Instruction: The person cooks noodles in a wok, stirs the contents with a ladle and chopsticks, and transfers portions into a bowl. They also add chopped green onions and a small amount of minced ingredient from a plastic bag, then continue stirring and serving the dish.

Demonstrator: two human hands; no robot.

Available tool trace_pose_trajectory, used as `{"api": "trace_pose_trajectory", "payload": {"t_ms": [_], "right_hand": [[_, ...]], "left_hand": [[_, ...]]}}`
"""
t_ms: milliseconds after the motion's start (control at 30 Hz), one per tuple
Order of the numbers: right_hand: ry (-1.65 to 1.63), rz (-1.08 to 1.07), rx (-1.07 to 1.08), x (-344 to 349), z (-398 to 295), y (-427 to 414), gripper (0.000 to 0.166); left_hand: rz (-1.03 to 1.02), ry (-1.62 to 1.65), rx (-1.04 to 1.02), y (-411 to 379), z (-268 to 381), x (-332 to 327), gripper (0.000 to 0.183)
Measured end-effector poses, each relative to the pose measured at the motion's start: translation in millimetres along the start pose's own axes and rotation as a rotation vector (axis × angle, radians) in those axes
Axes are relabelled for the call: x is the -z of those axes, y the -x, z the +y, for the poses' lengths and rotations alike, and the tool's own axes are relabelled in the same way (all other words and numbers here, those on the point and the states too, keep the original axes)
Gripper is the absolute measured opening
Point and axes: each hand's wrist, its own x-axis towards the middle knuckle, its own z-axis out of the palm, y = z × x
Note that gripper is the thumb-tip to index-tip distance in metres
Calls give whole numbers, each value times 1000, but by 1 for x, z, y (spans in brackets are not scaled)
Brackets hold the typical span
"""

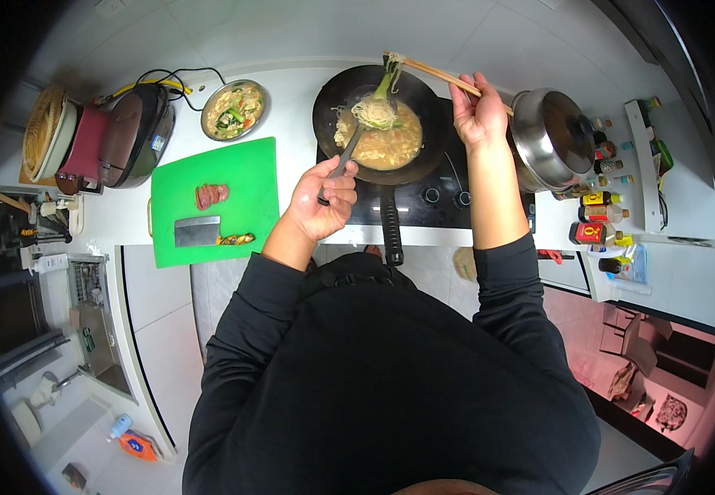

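My left hand (326, 201) grips the dark handle of a ladle (349, 148), whose bowl is heaped with thin noodles (375, 113) over a black wok (333, 93). In my right hand (480, 111) is a pair of wooden chopsticks (441, 73). Their tips hold noodles and a green leafy vegetable (384, 85) above the ladle. Broth with egg and reddish bits (391, 148) lies in the wok, which stands on a black cooktop (363, 204) with its handle towards me.
A lidded steel pot (534, 139) stands right of the wok, with bottles (595, 232) beyond. To the left are a metal bowl of food (234, 110) and a green cutting board (234, 167) bearing sliced meat (211, 196) and a cleaver (197, 232). A dark appliance (135, 136) sits farther left.
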Motion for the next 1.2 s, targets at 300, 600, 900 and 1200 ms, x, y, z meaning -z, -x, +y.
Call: {"api": "trace_pose_trajectory", "payload": {"t_ms": [300,600,900,1200], "right_hand": [[588,-190,230,12,42,32,44],[503,-150,367,64,40,74,37],[198,80,270,66,113,40,48],[-148,303,151,55,97,27,51]], "left_hand": [[21,-25,-20,-1,-5,-11,34],[-99,6,-24,4,-3,-11,36],[-13,15,-40,2,-9,-16,34],[-75,41,-50,13,-15,-6,36]]}}
